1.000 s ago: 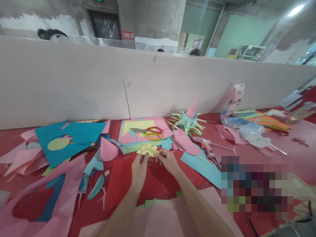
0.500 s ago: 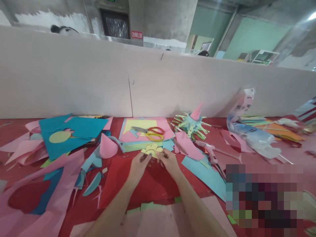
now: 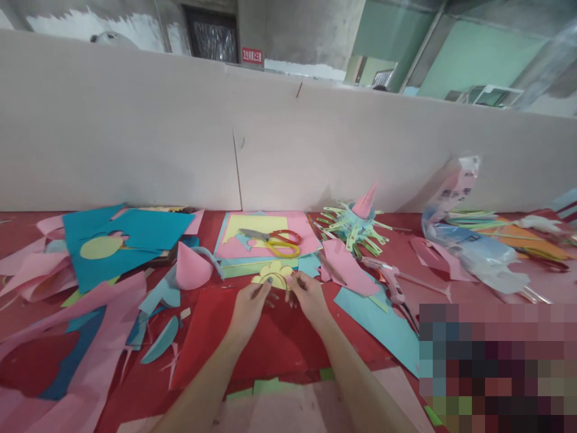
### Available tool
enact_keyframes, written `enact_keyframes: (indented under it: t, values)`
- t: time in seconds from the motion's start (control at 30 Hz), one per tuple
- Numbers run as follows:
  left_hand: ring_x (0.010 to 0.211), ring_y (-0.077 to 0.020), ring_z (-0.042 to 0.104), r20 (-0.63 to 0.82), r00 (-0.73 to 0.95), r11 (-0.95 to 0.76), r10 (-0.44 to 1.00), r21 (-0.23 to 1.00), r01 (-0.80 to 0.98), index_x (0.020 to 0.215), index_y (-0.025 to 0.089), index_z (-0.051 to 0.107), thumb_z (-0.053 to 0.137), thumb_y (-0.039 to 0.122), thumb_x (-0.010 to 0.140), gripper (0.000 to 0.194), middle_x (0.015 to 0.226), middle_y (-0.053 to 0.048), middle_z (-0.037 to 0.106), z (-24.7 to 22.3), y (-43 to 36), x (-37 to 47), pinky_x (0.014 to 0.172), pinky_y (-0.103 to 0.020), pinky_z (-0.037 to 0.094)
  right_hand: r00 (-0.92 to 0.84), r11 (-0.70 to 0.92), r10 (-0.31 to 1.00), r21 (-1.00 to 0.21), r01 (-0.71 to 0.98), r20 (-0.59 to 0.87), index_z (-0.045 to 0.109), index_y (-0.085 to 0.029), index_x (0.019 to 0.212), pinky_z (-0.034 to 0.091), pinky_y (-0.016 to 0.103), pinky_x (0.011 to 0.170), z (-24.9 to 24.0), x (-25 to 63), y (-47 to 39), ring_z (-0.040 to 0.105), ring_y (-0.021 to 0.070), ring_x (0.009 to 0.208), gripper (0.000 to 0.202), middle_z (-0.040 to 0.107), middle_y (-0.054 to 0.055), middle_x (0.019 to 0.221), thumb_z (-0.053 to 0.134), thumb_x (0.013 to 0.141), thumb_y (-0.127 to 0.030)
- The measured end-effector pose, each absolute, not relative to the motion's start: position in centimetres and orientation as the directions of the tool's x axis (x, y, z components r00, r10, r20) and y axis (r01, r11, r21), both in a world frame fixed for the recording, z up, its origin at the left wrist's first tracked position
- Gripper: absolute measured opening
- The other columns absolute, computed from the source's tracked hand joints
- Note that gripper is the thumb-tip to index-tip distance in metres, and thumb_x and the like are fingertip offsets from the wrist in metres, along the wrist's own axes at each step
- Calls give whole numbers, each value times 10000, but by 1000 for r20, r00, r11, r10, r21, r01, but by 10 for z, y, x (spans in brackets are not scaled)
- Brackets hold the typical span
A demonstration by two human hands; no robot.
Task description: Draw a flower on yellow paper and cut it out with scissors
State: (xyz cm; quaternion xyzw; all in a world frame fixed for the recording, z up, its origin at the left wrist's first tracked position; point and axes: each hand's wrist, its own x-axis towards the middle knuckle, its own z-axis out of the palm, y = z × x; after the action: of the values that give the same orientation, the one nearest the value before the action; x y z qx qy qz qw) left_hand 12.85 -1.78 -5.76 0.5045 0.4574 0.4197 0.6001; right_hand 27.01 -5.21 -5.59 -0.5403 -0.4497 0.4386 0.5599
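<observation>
A yellow paper flower (image 3: 276, 272) with scalloped petals and a dark curved line is held up between both hands. My left hand (image 3: 253, 300) pinches its left edge, and my right hand (image 3: 306, 294) pinches its right edge. Beneath them lies a red sheet (image 3: 265, 343). Just beyond the flower, scissors (image 3: 274, 239) with red and yellow handles rest on a yellow sheet (image 3: 234, 226) and a pink sheet (image 3: 306, 227).
On the left are a pink paper cone (image 3: 192, 267), teal sheets (image 3: 157, 231) and pink scraps. To the right stand a fringed piece with a pink cone top (image 3: 356, 225), a glue gun (image 3: 392, 281) and a plastic bag (image 3: 482, 255). A white partition (image 3: 342, 150) rises behind.
The view has shifted slightly. The flower is now tilted up more, showing more of its petals, and stays pinched in both hands.
</observation>
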Motion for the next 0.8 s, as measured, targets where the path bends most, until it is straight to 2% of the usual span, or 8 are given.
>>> enact_keyframes:
  t: [0.1, 0.33, 0.43, 0.57, 0.8]
  values:
    - [501, -163, 606, -117, 219, 121, 969, 993, -4, 665, 122, 662, 643, 519, 668, 398, 571, -35, 660, -58, -18, 129, 481, -243, 495, 229, 22, 973, -1000, 18, 25, 471, -195, 624, 349, 192, 385, -55, 270, -53, 442, 74, 350, 336, 537, -44, 435, 530, 813, -467]
    - [548, -161, 626, -111, 302, 104, 947, 994, 38, 672, 116, 703, 591, 562, 704, 461, 653, -62, 695, -55, -19, 129, 530, -241, 509, 243, 40, 969, -999, 10, 42, 502, -195, 683, 343, 197, 384, -55, 270, -53, 438, 82, 357, 302, 527, -52, 438, 532, 813, -466]
    - [577, -176, 635, -158, 360, 151, 919, 987, 47, 672, 105, 704, 602, 574, 682, 480, 644, -74, 693, -52, -15, 127, 540, -252, 517, 219, 39, 975, -999, 24, 43, 492, -198, 691, 344, 198, 389, -54, 270, -53, 435, 81, 362, 291, 521, -61, 440, 601, 765, -457]
    - [564, -175, 642, -260, 429, 255, 865, 965, 70, 725, 96, 707, 683, 507, 636, 420, 668, -93, 699, -50, -10, 122, 542, -260, 523, 213, 44, 976, -998, 41, 52, 470, -201, 679, 328, 196, 388, -54, 270, -54, 423, 76, 357, 295, 496, -70, 429, 595, 770, -453]
    - [682, -225, 670, -220, 359, 270, 907, 958, -93, 777, 86, 665, 688, 529, 633, 466, 753, -118, 704, -49, -11, 123, 560, -290, 536, 215, 27, 976, -999, 34, 33, 503, -197, 719, 351, 200, 393, -54, 270, -52, 445, 82, 383, 283, 514, -58, 465, 613, 748, -457]
